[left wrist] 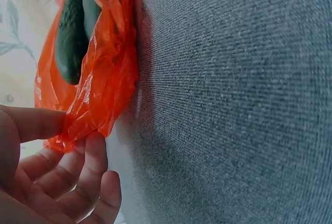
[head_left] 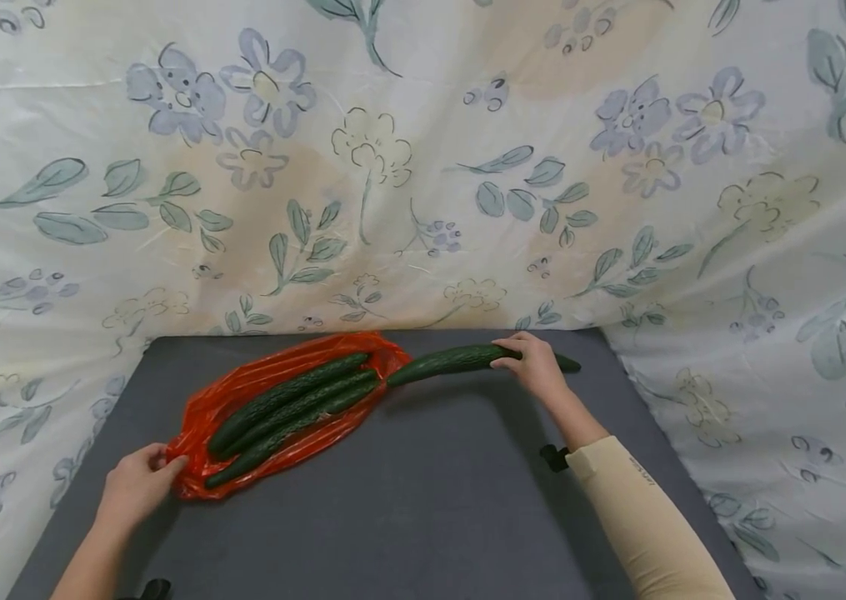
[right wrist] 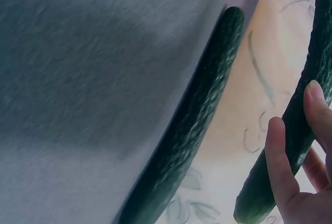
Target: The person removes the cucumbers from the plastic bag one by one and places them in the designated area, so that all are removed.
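Observation:
A red plastic bag (head_left: 193,417) (left wrist: 111,73) lies slanted at the left, with several cucumbers (head_left: 291,396) (left wrist: 71,42) on it. My left hand (head_left: 133,492) (left wrist: 62,182) pinches the bag's near left end between thumb and fingers. At the back right, my right hand (head_left: 543,375) (right wrist: 301,182) grips a long cucumber (head_left: 453,361) (right wrist: 254,195), whose far end reaches the bag's right end. The right wrist view also has another cucumber (right wrist: 181,125) lying on the table beside the held one; in the head view the two cannot be clearly told apart.
The grey table (head_left: 423,500) ends at a flowered cloth (head_left: 423,208) hanging behind and at both sides. A small black object (head_left: 554,457) shows by the right sleeve (head_left: 640,517), another black one (head_left: 156,589) near the left forearm.

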The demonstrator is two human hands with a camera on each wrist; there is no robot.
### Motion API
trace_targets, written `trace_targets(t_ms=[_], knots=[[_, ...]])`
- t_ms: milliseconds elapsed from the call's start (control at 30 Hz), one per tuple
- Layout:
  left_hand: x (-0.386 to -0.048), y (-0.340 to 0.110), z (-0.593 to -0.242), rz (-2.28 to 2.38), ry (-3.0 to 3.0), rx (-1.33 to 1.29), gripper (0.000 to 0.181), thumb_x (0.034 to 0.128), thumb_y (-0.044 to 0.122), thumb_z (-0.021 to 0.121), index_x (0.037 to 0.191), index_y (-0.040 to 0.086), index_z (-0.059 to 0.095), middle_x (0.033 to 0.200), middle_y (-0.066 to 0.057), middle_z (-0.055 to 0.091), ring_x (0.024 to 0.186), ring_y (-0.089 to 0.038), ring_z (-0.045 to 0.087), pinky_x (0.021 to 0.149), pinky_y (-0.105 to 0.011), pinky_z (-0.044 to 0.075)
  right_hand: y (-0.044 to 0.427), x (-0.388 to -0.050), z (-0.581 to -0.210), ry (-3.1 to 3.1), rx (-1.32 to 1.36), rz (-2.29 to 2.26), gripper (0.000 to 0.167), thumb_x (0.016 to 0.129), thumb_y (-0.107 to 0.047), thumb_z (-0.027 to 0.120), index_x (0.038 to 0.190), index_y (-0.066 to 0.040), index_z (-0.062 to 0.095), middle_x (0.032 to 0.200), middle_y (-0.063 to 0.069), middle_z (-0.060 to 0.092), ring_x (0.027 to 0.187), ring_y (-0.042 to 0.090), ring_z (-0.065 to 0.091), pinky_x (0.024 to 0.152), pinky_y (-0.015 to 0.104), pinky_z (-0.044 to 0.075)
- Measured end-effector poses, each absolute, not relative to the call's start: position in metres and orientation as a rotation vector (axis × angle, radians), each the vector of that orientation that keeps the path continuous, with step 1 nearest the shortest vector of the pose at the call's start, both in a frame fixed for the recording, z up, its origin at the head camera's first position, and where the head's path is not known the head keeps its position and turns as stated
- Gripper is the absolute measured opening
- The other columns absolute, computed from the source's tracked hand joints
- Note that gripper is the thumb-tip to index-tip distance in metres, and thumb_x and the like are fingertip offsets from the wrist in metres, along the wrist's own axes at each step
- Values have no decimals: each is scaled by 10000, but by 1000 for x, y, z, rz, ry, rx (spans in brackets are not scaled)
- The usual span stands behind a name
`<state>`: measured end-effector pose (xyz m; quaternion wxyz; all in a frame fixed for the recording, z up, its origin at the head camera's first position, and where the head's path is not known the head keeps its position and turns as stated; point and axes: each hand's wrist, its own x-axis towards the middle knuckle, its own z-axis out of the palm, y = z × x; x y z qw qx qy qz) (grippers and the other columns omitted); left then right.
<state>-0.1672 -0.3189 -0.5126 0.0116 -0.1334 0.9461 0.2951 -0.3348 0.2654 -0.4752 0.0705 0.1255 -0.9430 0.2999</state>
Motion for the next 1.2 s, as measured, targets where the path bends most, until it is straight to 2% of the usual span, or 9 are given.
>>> trace_targets(t_ms=[167,400,633,900,1100,1200], knots=[[-167,-318,-512,926,2949,-419,432,992,313,579,1128,-95,620,915,-152,643,796,-249,576,636,-330,410,281,-337,-481,-2841,311,882,465,882,-216,766,1324,-106,671,1205,131,617,696,181,635,613,310,520],[-167,-317,-515,940,2936,-432,443,990,330,593,1128,-90,618,898,-142,639,805,-265,573,643,-339,407,312,-344,-499,-2869,183,902,464,914,-201,742,1349,-74,644,1230,174,586,716,246,641,609,334,511],[-166,-316,-515,957,2924,-452,437,993,326,593,1130,-87,622,885,-126,640,806,-262,568,643,-332,405,336,-348,-515,-2908,128,793,456,901,-199,757,1319,-48,660,1194,206,602,654,147,595,581,305,501],[-166,-317,-513,960,2924,-445,434,992,316,594,1133,-94,622,875,-125,639,795,-259,570,635,-331,408,343,-353,-524,-2957,94,754,462,889,-212,769,1310,-52,669,1190,226,607,656,160,603,582,314,507],[-167,-317,-515,990,2919,-449,459,989,326,598,1158,-100,610,929,-167,640,836,-288,579,646,-331,418,345,-358,-528,-2997,39,792,472,896,-202,763,1331,-54,654,1264,238,582,751,216,639,602,306,530],[-166,-318,-516,993,2920,-450,460,992,331,598,1159,-97,615,945,-180,658,845,-292,595,650,-336,425,345,-359,-529,-3010,37,776,481,901,-197,759,1343,-49,642,1314,245,564,895,304,665,693,370,564]])
